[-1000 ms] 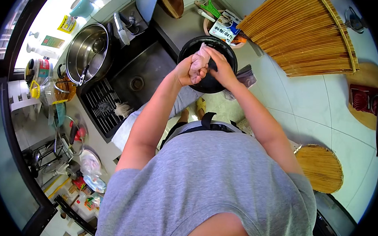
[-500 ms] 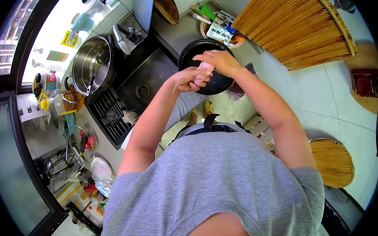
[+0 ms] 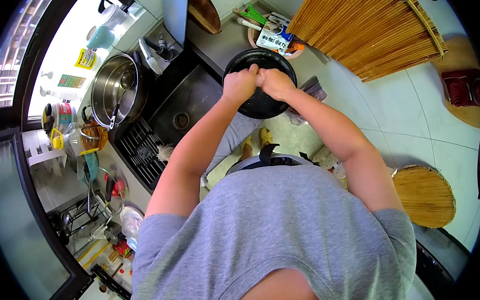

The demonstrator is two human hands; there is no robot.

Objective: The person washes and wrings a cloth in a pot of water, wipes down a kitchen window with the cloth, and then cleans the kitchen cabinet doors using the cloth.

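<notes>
Both hands meet over a round black basin (image 3: 261,107) near the sink's right side. My left hand (image 3: 240,85) is closed, knuckles up, its fingers wrapped round something pinkish that is almost wholly hidden. Against it presses my right hand (image 3: 276,84), also closed, and a small bit of the pink thing (image 3: 260,78) shows between the two. The basin's inside looks dark, with small light specks near its lower part.
Left of the basin lies a black sink (image 3: 194,98) with a drying rack (image 3: 142,150). A steel pot (image 3: 110,91) stands beyond it. Behind the basin are a pink container (image 3: 252,37) with packets and a bamboo mat (image 3: 365,34).
Both hands have closed more tightly round the pink thing, which showed plainly between them before. The fingers of my right hand have curled in. The whole view has shifted slightly.
</notes>
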